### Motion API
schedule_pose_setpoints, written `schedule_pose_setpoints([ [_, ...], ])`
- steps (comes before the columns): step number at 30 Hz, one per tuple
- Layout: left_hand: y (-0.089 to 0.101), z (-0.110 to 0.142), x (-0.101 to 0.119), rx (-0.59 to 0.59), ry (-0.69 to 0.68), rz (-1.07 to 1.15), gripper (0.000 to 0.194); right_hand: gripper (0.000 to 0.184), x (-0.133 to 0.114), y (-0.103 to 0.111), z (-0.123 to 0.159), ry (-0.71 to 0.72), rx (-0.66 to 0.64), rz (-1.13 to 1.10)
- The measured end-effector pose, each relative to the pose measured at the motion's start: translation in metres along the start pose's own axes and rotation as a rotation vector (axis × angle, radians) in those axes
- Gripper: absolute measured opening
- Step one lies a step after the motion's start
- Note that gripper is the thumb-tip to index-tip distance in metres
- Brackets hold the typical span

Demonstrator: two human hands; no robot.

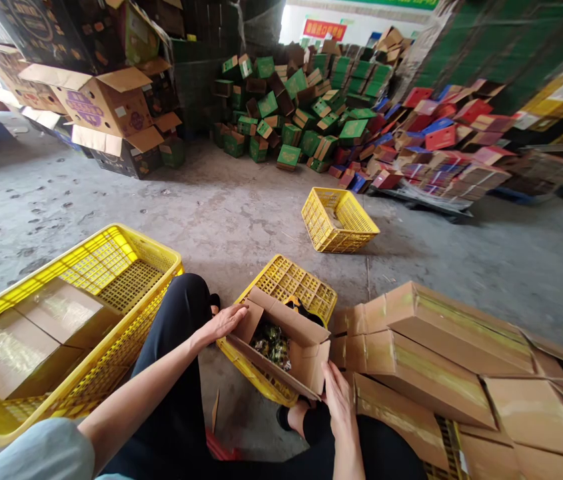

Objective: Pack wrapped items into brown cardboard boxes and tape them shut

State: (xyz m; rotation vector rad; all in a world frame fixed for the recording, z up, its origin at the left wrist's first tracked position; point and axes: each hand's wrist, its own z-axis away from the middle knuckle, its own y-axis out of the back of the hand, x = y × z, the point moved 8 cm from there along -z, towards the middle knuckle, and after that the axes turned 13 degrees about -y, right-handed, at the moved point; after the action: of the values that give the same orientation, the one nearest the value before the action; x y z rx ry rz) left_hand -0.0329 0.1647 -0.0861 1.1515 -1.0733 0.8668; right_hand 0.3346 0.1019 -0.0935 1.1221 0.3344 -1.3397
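Observation:
An open cardboard box [291, 321] sits tilted over a yellow plastic crate [306, 287] between my knees, its flaps standing up. Inside it lies a heap of small, dark green, shiny wrapped pieces [272, 347], too small to name. My left hand [224, 323] grips the box's left end, fingers over the edge. At the right end, my right hand [338, 393] holds the side wall, thumb and fingers against the cardboard. Behind the box, a yellow and black object [301, 307] is partly hidden on the crate; I cannot make out its kind.
A large yellow crate [134, 240] on my left contains taped cardboard boxes [36, 333]. Closed boxes [441, 367] are stacked close by on my right. Ahead stands another yellow crate [341, 220]. Piles of green boxes [288, 157] and red boxes [440, 137] lie farther back.

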Motion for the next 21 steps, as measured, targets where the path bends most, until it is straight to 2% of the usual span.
schedule_pose_setpoints([
  [7,-0.01,-0.008,0.002,-0.048,-0.096,-0.129,0.052,0.075,0.003,0.0,0.002,-0.037,-0.002,0.007],
  [14,-0.021,0.003,0.009,-0.08,-0.21,-0.251,0.046,0.077,0.002,0.001,0.007,-0.032,0.023,0.038],
  [18,-0.025,0.008,0.008,-0.091,-0.264,-0.283,0.045,0.079,-0.007,0.0,0.011,0.059,0.067,0.104],
  [21,-0.029,0.009,0.008,-0.131,-0.361,-0.417,0.037,0.075,-0.014,-0.002,0.014,0.163,0.109,0.196],
])
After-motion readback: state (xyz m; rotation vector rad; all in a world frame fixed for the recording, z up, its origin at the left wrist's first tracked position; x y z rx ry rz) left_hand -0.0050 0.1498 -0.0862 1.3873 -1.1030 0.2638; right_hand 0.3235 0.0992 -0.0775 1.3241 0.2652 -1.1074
